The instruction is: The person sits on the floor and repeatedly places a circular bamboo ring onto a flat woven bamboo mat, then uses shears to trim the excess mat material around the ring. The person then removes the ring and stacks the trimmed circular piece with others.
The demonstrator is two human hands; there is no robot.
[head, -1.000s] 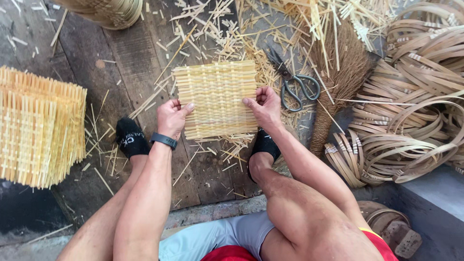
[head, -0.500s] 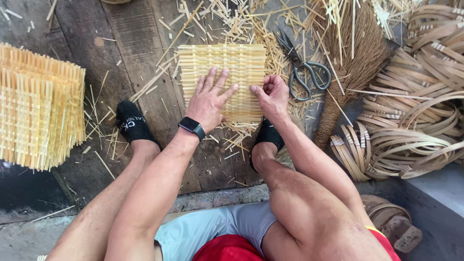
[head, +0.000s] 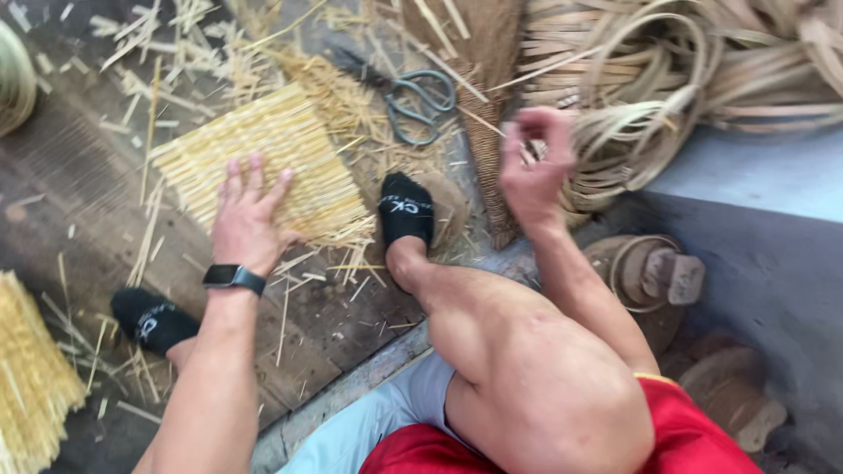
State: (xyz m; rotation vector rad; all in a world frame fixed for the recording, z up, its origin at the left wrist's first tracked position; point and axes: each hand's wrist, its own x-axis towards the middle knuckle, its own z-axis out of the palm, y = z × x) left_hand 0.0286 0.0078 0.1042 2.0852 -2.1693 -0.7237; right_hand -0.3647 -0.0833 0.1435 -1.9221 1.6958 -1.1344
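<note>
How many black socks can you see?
2. One black sock is on the foot beside the woven straw mat, near the middle. The other black sock is at lower left, by the left forearm.

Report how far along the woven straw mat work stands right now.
Done: a square woven straw mat lies flat on the wooden floor, its body fully woven, with loose ends sticking out along its near edge. In hand: the left hand presses flat on the mat; the right hand is raised over the coiled strips, apparently pinching a thin strip. Left, probably: those loose ends; the scissors lie untouched.
</note>
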